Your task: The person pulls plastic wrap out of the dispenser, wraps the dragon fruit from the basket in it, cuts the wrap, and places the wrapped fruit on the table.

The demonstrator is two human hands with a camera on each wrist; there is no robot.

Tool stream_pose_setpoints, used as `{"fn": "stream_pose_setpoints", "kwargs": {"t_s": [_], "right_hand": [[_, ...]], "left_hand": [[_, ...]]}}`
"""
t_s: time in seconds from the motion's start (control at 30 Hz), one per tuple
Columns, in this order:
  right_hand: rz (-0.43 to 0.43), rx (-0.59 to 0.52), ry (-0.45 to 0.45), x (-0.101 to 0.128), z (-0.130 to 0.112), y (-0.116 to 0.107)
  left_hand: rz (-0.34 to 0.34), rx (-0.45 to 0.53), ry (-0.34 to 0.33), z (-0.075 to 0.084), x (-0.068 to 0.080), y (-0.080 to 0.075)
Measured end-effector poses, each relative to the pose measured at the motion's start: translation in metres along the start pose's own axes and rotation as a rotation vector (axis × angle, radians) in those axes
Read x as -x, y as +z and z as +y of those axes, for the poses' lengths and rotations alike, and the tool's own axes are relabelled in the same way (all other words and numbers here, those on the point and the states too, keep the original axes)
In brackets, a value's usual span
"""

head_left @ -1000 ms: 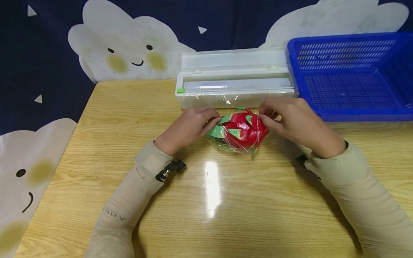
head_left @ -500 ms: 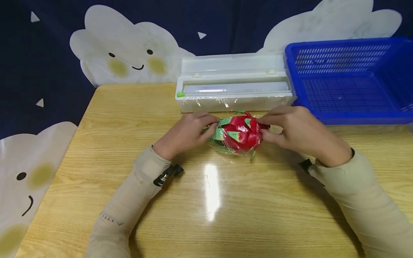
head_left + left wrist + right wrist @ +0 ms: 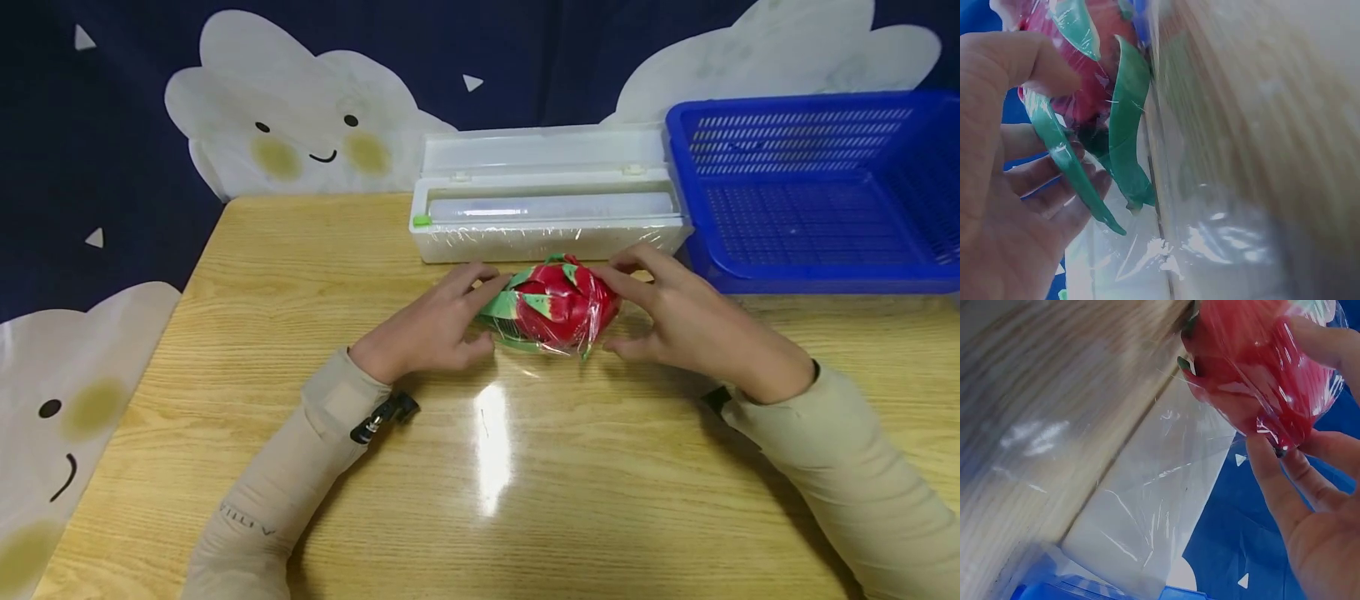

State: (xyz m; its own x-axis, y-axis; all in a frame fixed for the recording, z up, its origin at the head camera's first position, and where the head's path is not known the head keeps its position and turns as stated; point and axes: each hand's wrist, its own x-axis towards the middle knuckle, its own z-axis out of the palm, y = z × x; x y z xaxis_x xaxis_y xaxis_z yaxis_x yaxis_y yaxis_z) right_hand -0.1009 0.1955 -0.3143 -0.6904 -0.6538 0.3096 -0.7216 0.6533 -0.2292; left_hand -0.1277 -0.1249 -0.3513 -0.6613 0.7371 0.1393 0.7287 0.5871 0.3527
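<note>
Clear cling film is crinkling under both hands: the left hand is cupping the green-leaved end of the dragon fruit, thumb and fingers curled on it, while the right hand is pressing loosely curled fingers against the red end. The fruit is lying on the wooden table, just in front of the film dispenser, with the blue basket to the right. It is looking light but slick in its wrap, the leaf tips bendable; holding it by the rounded body from both sides seems safest. Compared with a second ago, the hands are sitting lower and flatter, fingers spreading over the wrap instead of pinching on top.
</note>
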Motion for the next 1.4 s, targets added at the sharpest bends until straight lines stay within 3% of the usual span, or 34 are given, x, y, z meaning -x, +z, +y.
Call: {"fn": "stream_pose_setpoints", "kwargs": {"t_s": [0.27, 0.83, 1.4], "right_hand": [[0.042, -0.022, 0.001, 0.0, -0.001, 0.01], [0.053, 0.102, 0.018, -0.002, -0.006, 0.022], [0.051, 0.172, -0.004, -0.001, -0.006, 0.023]], "left_hand": [[-0.026, 0.017, -0.009, 0.002, 0.0, 0.001], [-0.042, -0.029, -0.064, 0.01, -0.003, 0.002], [-0.027, -0.049, -0.042, 0.011, -0.005, 0.002]]}}
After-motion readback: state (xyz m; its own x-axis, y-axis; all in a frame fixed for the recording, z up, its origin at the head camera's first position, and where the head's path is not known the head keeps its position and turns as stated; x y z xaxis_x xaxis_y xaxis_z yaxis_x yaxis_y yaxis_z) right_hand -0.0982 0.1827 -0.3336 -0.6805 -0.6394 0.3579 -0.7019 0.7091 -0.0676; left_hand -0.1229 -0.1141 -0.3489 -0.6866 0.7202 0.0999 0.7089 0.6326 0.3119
